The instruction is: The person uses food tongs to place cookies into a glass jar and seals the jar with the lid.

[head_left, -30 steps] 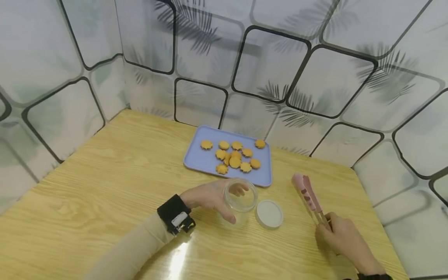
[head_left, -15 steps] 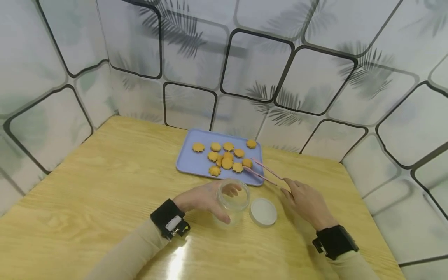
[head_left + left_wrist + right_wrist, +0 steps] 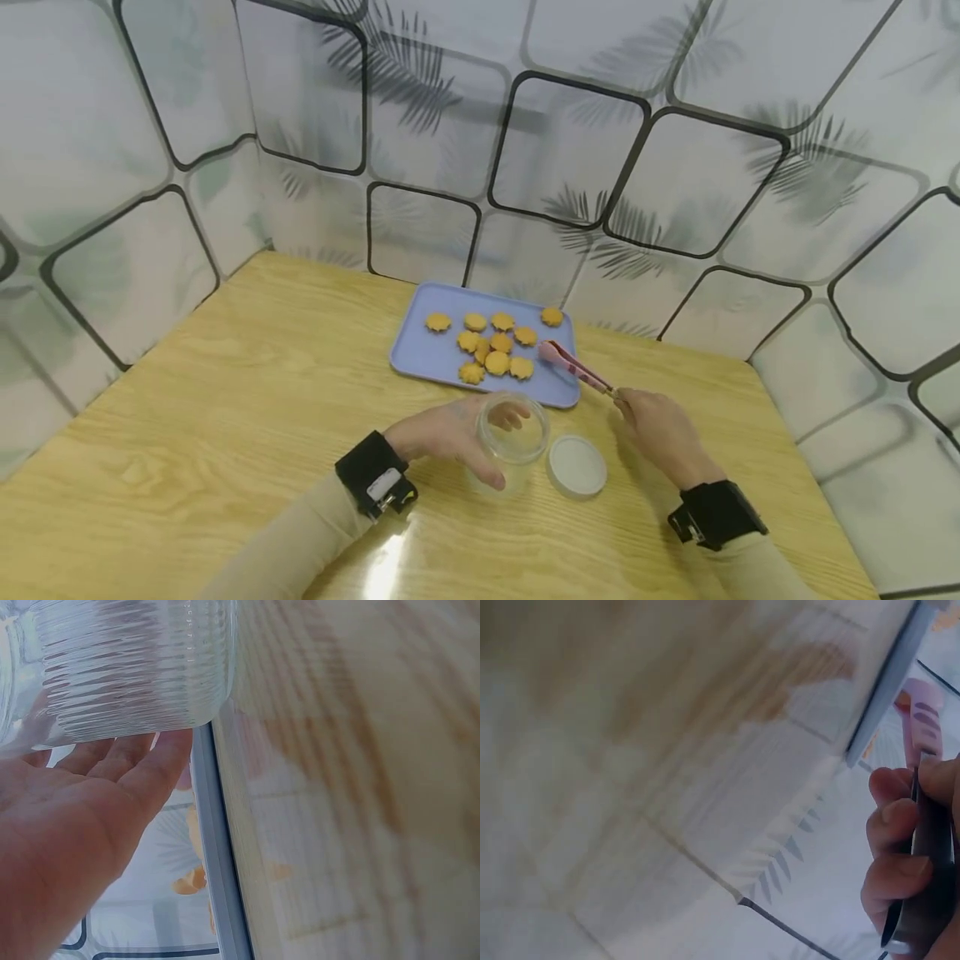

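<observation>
My left hand point(image 3: 457, 437) holds a clear glass jar point(image 3: 513, 429), thumb in front and fingers behind; the jar's mouth is uncovered. In the left wrist view the jar's ribbed wall point(image 3: 127, 667) lies against the fingers. My right hand point(image 3: 660, 433) grips pink-tipped metal tongs point(image 3: 577, 368), squeezed nearly together over the right part of a blue tray point(image 3: 420, 367). Between the tips in the right wrist view, a bit of orange-brown cookie point(image 3: 903, 698) shows, mostly hidden by the pink tip. Several round and scalloped cookies point(image 3: 497, 362) lie on the tray.
A white round lid point(image 3: 577, 467) lies on the wooden table point(image 3: 262, 400) just right of the jar. Patterned curtain-like walls point(image 3: 427, 225) close off the back and both sides. The tray stands near the back wall.
My right hand has brought the tongs from the table's right side to the tray, and the spread tips have closed at the rightmost lower cookie. The left hand stays at the jar.
</observation>
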Motion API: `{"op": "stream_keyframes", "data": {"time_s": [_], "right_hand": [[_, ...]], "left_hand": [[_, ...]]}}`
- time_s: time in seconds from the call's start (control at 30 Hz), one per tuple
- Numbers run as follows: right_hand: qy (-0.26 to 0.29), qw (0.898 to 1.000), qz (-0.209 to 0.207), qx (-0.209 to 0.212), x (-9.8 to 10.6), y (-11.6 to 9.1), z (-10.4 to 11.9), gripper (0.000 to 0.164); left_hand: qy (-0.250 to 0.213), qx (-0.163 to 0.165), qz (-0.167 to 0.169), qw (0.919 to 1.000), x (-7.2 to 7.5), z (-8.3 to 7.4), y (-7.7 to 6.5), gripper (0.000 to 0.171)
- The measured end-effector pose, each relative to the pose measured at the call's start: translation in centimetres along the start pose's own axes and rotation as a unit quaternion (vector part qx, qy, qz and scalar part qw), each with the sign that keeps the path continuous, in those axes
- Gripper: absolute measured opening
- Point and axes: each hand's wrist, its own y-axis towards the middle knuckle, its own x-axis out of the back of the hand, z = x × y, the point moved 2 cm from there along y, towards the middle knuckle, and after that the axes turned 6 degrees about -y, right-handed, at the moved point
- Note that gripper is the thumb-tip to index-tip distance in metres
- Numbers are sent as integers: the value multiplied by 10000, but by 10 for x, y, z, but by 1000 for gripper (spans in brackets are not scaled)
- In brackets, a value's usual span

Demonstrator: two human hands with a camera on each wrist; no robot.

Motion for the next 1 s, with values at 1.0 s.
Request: {"op": "stream_keyframes", "data": {"time_s": [1.0], "right_hand": [[4063,9132,-110,300,64,-75,44,30]], "left_hand": [[-57,74,26,10000,2,0,-1,92]]}}
